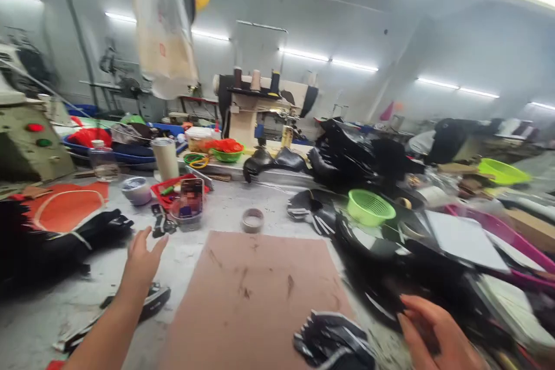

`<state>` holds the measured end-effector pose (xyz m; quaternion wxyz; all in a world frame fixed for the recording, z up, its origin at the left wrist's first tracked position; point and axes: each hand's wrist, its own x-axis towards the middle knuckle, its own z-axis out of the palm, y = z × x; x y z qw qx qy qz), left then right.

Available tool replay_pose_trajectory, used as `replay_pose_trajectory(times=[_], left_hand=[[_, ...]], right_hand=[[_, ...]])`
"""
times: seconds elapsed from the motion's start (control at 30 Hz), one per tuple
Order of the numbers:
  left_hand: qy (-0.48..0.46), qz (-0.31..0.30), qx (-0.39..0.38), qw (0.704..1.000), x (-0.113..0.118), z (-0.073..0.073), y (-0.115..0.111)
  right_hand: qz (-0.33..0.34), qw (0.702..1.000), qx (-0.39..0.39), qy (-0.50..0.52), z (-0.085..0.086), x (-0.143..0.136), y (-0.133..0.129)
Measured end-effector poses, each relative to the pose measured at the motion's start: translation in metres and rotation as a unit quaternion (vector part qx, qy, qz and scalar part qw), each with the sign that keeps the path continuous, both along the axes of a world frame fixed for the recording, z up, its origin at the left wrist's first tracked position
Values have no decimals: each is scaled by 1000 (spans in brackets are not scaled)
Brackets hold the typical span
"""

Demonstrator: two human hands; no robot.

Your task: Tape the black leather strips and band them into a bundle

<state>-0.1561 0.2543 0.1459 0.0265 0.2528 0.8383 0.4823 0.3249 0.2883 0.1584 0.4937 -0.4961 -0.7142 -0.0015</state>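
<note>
My left hand is raised over the left of the grey table, fingers apart and nothing in it, near small black pieces. Below its wrist lies a black item with white edging. At the lower right, my right hand is curled with thumb and fingertips close; blur hides whether anything is between them. To its left, a bundle of black pieces with white strips rests on a brownish-pink mat. A roll of tape stands beyond the mat.
A phone leans by a red basket. Behind are a white cup and a sewing machine. Black pieces pile up at right, near a green basket and a pink tray.
</note>
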Motion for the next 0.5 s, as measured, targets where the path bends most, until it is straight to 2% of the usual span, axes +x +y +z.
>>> replay_pose_trajectory(times=[0.1, 0.17, 0.23, 0.33, 0.4, 0.5], left_hand=[[25, -139, -39, 989, 69, -11, -6], [38, -262, -44, 963, 116, -23, -1], [44, -407, -65, 910, 162, -39, 8], [67, -588, -125, 796, 221, -60, 17], [83, -635, -142, 755, 248, -68, 19], [96, -643, -144, 746, 267, -73, 14]], right_hand=[[-27, 999, -39, 15, -3, 31, 0], [-11, 993, -120, 18, -9, 44, 4], [35, 978, -203, -22, -16, 45, 9], [136, 934, -309, -118, -26, 25, 13], [180, 903, -349, -174, -31, 7, 11], [194, 891, -355, -208, -41, -10, 3]])
